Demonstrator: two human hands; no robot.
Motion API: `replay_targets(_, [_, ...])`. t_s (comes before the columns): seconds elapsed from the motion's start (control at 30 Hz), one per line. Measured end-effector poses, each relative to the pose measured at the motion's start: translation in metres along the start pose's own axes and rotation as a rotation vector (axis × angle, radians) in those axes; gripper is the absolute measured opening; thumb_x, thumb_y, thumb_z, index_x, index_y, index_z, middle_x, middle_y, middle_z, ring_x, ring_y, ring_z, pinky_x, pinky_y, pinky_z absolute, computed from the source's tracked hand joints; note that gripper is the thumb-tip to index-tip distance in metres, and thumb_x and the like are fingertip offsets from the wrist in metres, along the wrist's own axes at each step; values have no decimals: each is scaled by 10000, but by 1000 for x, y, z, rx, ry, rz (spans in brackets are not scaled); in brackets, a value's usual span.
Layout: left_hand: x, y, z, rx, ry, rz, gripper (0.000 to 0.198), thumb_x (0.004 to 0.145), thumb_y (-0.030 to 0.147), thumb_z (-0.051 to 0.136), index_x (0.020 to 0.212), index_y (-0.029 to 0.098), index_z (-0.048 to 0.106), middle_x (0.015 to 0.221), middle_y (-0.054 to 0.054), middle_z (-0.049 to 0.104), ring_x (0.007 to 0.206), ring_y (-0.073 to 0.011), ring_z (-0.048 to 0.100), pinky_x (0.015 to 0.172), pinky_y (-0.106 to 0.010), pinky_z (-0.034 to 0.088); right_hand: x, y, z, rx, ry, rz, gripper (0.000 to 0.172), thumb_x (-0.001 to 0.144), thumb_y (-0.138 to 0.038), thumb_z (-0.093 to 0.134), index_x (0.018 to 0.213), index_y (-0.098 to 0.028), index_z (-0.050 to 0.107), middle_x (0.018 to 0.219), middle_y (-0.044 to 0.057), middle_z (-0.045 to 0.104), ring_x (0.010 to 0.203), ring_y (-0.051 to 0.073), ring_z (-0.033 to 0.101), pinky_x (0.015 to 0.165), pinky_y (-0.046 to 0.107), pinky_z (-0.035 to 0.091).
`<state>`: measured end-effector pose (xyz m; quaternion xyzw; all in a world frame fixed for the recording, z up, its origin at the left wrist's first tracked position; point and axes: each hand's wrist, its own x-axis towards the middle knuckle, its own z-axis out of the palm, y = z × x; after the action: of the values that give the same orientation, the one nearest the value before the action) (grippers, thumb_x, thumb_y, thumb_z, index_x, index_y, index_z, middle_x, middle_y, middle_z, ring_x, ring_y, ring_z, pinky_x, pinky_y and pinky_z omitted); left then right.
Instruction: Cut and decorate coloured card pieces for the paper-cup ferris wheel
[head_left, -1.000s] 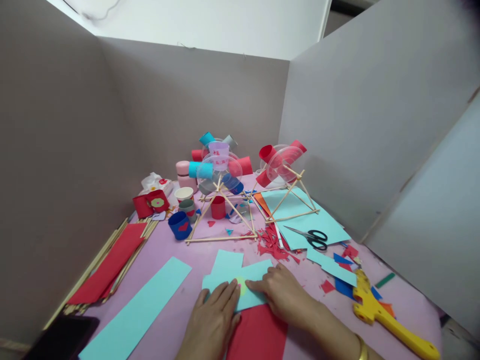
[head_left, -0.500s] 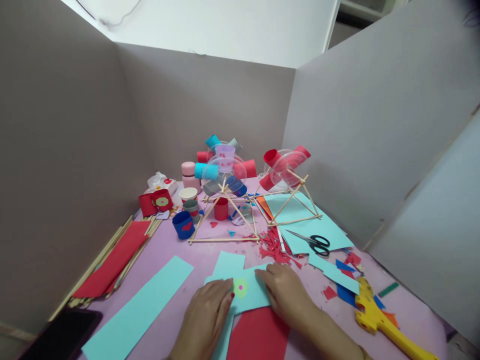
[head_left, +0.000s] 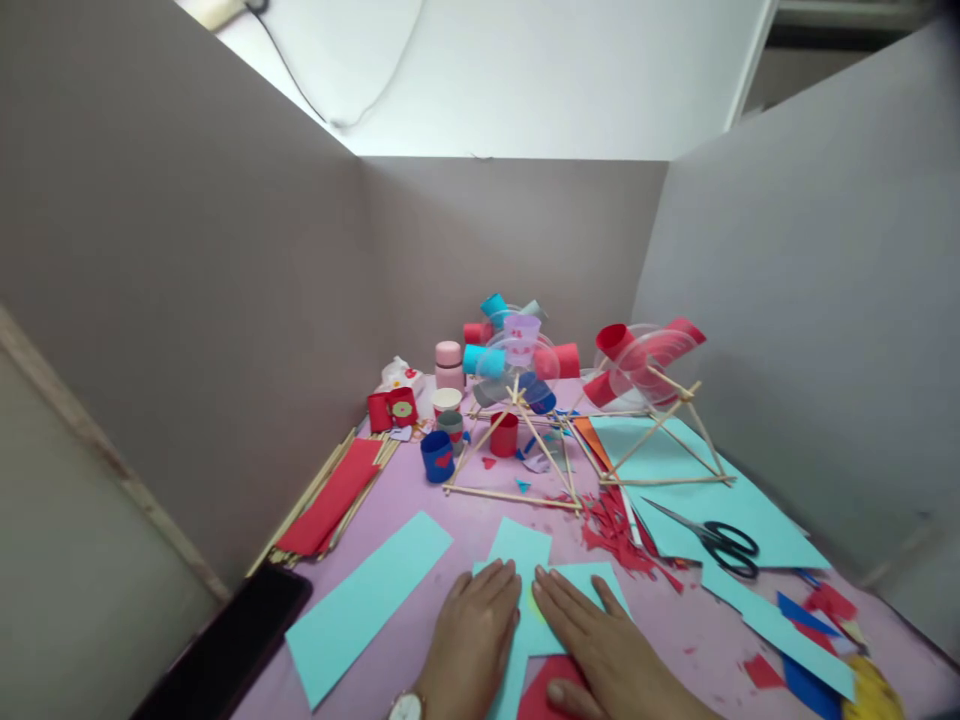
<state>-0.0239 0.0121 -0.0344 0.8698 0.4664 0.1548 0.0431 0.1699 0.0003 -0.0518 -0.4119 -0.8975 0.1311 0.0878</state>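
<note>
My left hand (head_left: 480, 625) lies flat, fingers stretched, on the left part of a light blue paper strip (head_left: 592, 580). My right hand (head_left: 592, 630) presses down flat beside it, fingers out and thumb apart. Between my fingertips a bit of a yellow-green paper flower (head_left: 535, 607) shows; the rest is covered. This strip lies crosswise over another light blue strip (head_left: 521, 543), and red paper (head_left: 551, 688) shows beneath my right hand. To the left rests a separate light blue strip (head_left: 371, 610).
Stick frames (head_left: 514, 493) carrying paper-tube wheels (head_left: 651, 365) stand behind. Black-handled scissors (head_left: 727, 545) lie at right on light blue sheets (head_left: 780, 535), near red scraps (head_left: 619, 535) and a partly visible yellow tool (head_left: 870, 690). A phone (head_left: 225, 640), sticks and red strips (head_left: 334, 500) lie left.
The view has turned left, so things appear shifted right. My right hand has slid inward over the crosswise strip and flattened; the flower is now mostly covered by my fingers.
</note>
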Motion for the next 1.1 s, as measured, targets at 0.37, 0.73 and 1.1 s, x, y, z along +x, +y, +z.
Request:
replay_targets(0.37, [27, -100, -60, 6, 352, -405, 468, 883, 270, 393, 1308, 73, 388, 1354, -198, 434, 1272, -282, 374, 1025, -460, 334, 0, 48, 29, -106, 528, 166, 524, 904, -379, 403, 1397, -245, 287, 1424, 140, 358, 1290, 304, 342, 968, 497, 412])
replay_targets(0.73, [84, -144, -65, 76, 224, -422, 175, 863, 288, 518, 927, 146, 600, 989, -44, 626, 871, -178, 598, 765, -381, 480, 4, 67, 43, -99, 775, 313, 434, 912, -452, 326, 1165, -219, 589, 1253, 142, 564, 1176, 294, 505, 918, 433, 480])
replay_targets(1.1, [90, -154, -85, 285, 324, -440, 332, 850, 274, 430, 1142, 151, 528, 1278, -177, 470, 1139, -308, 453, 922, -431, 358, -5, 82, 38, -177, 625, 270, 353, 891, -367, 440, 1189, -248, 584, 1249, 120, 578, 1143, 283, 539, 879, 393, 522])
